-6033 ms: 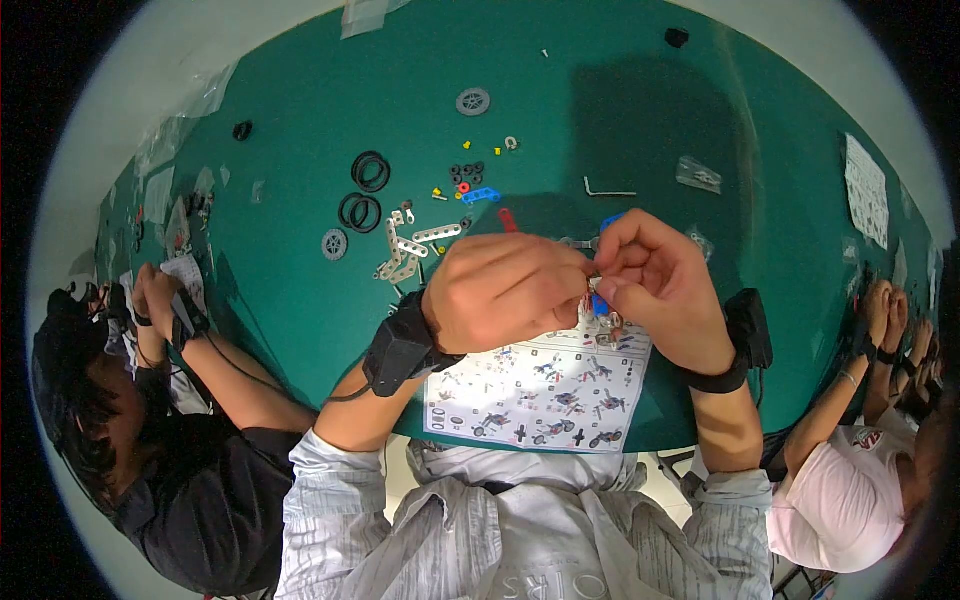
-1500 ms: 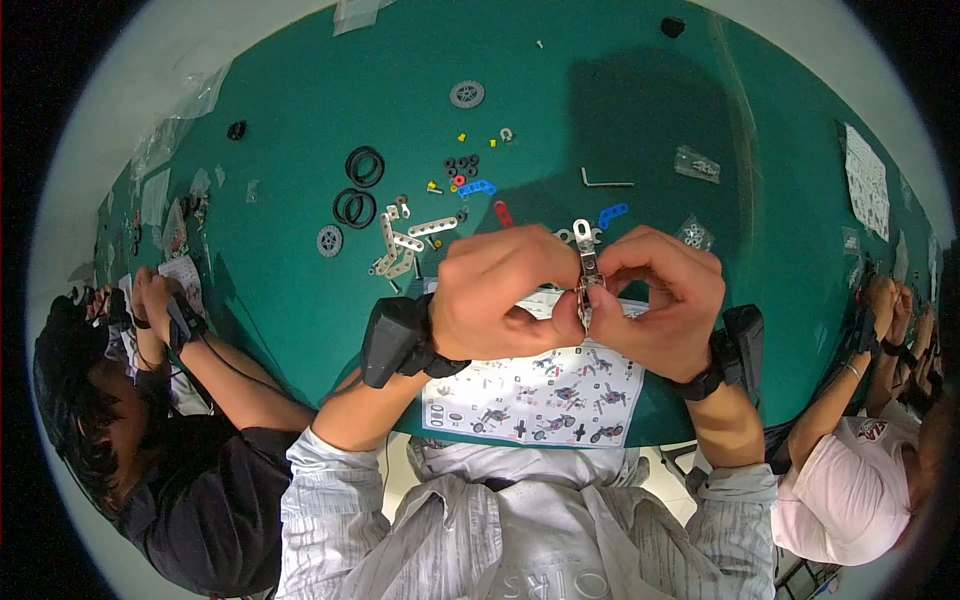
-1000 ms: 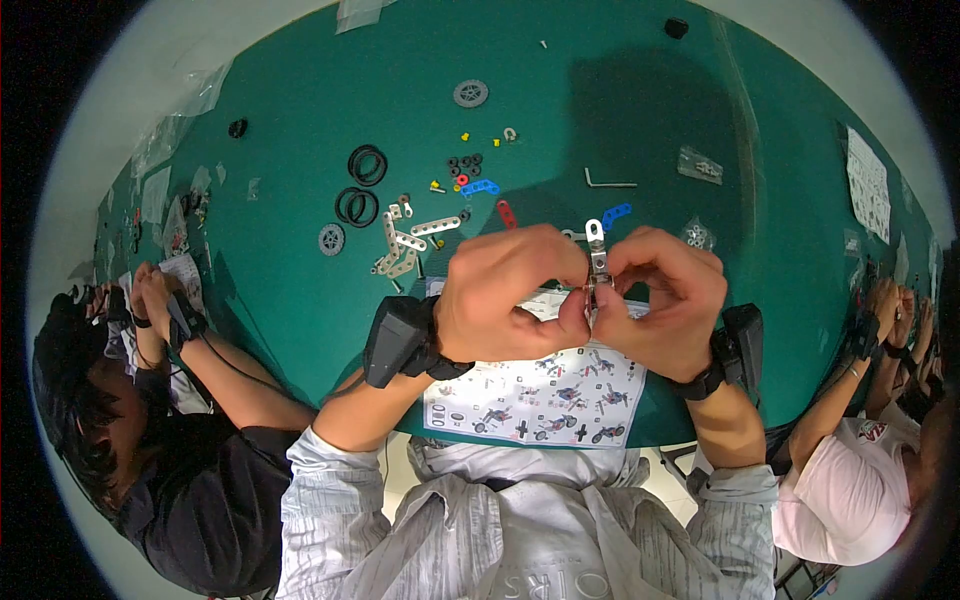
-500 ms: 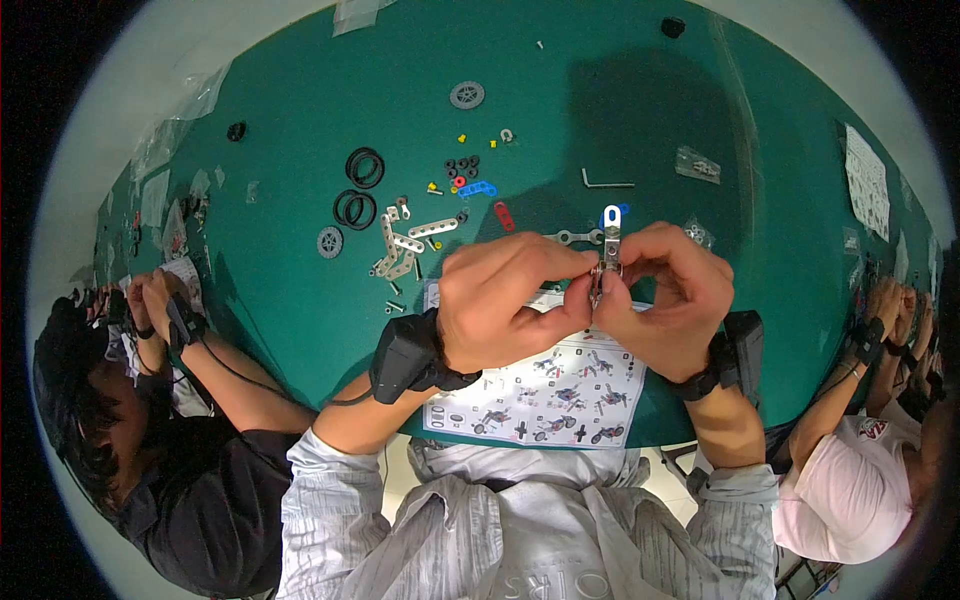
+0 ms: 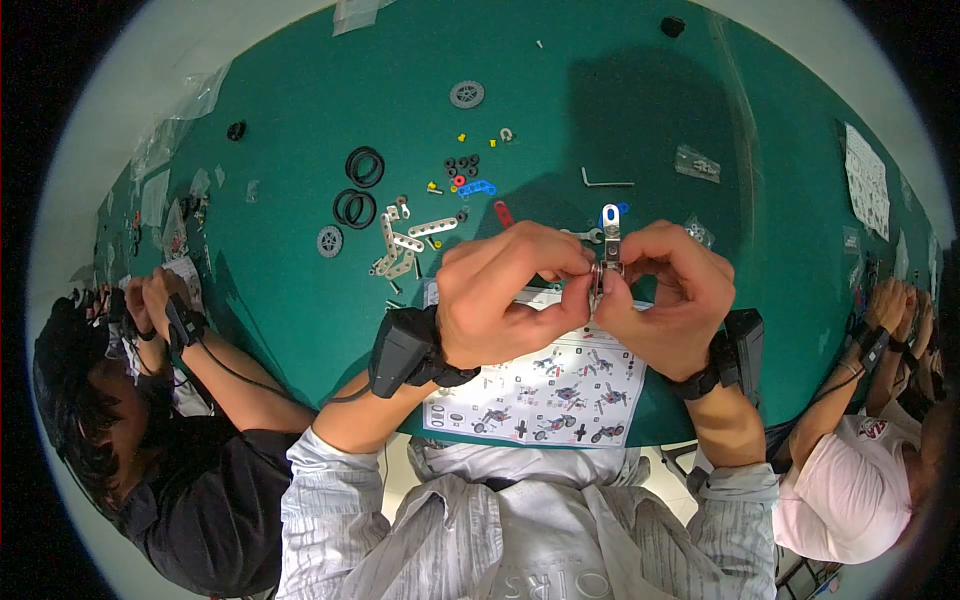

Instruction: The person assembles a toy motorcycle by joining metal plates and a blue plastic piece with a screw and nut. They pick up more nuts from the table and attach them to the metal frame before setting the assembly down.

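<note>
Over the instruction sheet [image 5: 540, 400], both my hands pinch a small silvery metal bracket assembly [image 5: 611, 232]. Its slotted end points away from me, and its lower part is hidden by my fingertips. My left hand [image 5: 510, 295] is closed, thumb and index finger meeting at the assembly's left side. From the right, my right hand [image 5: 672, 285] grips it between thumb and curled index finger. Just beyond the hands lie a metal wrench [image 5: 590, 236], partly covered, and a blue piece [image 5: 622, 209] behind the bracket. A red strip [image 5: 503, 213] lies past my left knuckles.
Left of my hands are perforated metal strips [image 5: 432, 228], screws, black tyres [image 5: 355, 209] and a grey wheel [image 5: 329, 241]. Farther off lie black nuts [image 5: 462, 166], another grey wheel [image 5: 466, 95], an L-shaped hex key [image 5: 607, 182] and a bagged part [image 5: 697, 165]. People work on both sides.
My left hand has shifted slightly, its index finger rising and covering more of the wrench and red strip. The bracket stays held in nearly the same place.
</note>
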Motion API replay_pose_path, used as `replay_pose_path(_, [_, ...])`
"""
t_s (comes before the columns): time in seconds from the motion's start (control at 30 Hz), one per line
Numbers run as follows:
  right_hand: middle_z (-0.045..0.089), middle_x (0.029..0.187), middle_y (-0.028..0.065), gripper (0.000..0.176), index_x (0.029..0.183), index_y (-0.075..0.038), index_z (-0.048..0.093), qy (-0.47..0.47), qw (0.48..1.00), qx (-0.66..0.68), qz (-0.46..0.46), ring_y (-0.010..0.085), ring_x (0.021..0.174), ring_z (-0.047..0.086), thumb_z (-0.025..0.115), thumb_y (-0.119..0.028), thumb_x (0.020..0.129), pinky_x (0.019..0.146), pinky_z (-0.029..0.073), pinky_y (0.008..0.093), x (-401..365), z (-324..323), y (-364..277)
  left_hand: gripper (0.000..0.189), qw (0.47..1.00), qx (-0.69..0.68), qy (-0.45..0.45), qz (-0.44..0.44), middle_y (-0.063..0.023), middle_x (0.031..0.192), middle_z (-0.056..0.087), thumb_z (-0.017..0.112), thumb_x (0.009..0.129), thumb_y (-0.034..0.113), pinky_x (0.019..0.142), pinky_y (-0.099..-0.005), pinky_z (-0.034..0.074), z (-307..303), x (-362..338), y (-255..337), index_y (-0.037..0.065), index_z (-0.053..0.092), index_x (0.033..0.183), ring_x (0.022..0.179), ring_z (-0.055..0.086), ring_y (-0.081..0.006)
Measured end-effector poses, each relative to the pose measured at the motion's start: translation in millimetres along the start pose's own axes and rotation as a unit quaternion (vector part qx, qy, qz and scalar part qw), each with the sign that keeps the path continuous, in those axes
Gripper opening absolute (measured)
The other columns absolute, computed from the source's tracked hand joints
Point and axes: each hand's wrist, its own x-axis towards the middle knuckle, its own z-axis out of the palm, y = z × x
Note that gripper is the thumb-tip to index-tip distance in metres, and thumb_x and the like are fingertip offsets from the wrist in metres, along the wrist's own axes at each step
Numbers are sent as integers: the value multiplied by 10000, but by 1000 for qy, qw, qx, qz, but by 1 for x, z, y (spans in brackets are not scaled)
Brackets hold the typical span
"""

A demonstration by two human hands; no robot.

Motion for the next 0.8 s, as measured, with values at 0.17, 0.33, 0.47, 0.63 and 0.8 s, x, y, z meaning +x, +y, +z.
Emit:
replay_pose_path(0.17, [678, 752, 60, 185, 833, -7, 652, -8, 1000, -6, -2, 101, 645, 682, 779, 22, 701, 587, 541, 234, 1, -1, 0, 272, 1000, 0, -6, -5, -106, 838, 721, 790, 684, -55, 580, -269, 562, -1, 0, 2, 9, 662, 916, 661, 709, -179])
replay_pose_path(0.33, [675, 755, 55, 183, 829, -8, 650, -8, 1000, -4, -3, 100, 642, 679, 777, 24, 701, 586, 540, 235, 0, 0, 0, 282, 1000, 3, -11, -2, -105, 835, 718, 789, 683, -56, 582, -271, 564, -2, 2, 3, 7, 655, 923, 662, 711, -177])
replay_pose_path(0.47, [674, 759, 55, 182, 832, -6, 650, -10, 1000, -5, -4, 100, 650, 681, 775, 24, 703, 590, 542, 237, 0, 0, -1, 277, 1000, 4, -13, 3, -104, 835, 716, 788, 681, -58, 579, -275, 563, -2, 2, 4, 4, 652, 915, 664, 713, -177])
replay_pose_path(0.63, [673, 767, 56, 181, 836, -6, 650, 3, 1000, 4, -5, 97, 652, 676, 771, 27, 705, 591, 539, 237, -1, 1, 1, 282, 1000, -2, -13, 12, -99, 816, 707, 788, 663, -52, 567, -280, 556, -1, 0, 1, 6, 647, 900, 654, 710, -186])
replay_pose_path(0.8, [667, 763, 58, 182, 836, -5, 650, -14, 1000, 1, -4, 103, 648, 674, 763, 34, 699, 589, 535, 238, 0, 0, 0, 283, 1000, -2, -25, -2, -89, 780, 685, 783, 648, -51, 555, -281, 547, -2, 1, 2, 11, 632, 880, 633, 698, -188])
